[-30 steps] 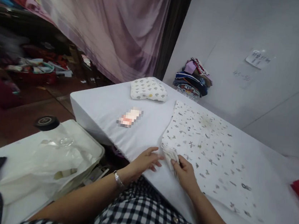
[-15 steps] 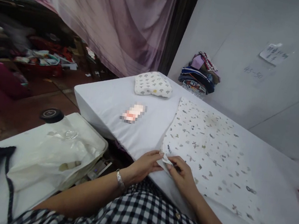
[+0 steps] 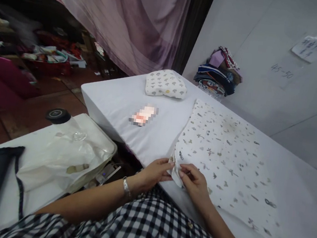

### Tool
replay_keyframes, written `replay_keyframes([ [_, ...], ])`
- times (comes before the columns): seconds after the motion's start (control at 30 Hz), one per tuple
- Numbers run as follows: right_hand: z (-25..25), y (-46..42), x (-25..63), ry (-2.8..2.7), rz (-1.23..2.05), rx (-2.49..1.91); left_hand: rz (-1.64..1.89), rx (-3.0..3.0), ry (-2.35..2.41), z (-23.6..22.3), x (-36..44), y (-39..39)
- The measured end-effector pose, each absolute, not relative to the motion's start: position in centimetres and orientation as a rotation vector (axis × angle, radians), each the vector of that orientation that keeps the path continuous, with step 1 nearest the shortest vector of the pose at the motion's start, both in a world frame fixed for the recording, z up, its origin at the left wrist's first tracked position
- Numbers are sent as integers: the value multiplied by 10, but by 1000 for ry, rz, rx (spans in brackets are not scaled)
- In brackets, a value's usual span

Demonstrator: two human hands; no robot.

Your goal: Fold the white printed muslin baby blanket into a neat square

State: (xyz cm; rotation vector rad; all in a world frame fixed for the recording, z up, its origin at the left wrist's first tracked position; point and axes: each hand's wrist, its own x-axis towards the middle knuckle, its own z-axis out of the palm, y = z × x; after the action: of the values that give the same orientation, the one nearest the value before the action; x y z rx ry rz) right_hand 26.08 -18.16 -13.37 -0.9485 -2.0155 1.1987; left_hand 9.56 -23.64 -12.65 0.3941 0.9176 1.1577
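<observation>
The person's left hand (image 3: pixel 156 171) and right hand (image 3: pixel 194 182) meet at the near corner of a white cotton cloth printed with small grey and tan motifs (image 3: pixel 223 157), which lies spread flat on the white padded table (image 3: pixel 120 103). Both hands pinch that corner between thumb and fingertips. A second ago the corner lay bunched under the right hand while the left hand rested flat on the table; now the left hand has closed in and the corner stands raised and folded between the two grips, so the layers there seem to be getting squared up. Beyond the grip, on the far side, sits a small folded cloth with grey tree prints (image 3: pixel 166 83). To the left of the grip a crumpled clear plastic bag (image 3: pixel 65 154) lies on a lower surface.
</observation>
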Motion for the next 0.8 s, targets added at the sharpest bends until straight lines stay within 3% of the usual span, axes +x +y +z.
replay_keyframes([
  [0.67, -135, -184, 257, -2260, 939, -809, 1137, 645, 964, -126, 99, -239],
  [0.8, -131, -185, 258, -2156, 1008, -819, 1128, 661, 939, -127, 100, -240],
])
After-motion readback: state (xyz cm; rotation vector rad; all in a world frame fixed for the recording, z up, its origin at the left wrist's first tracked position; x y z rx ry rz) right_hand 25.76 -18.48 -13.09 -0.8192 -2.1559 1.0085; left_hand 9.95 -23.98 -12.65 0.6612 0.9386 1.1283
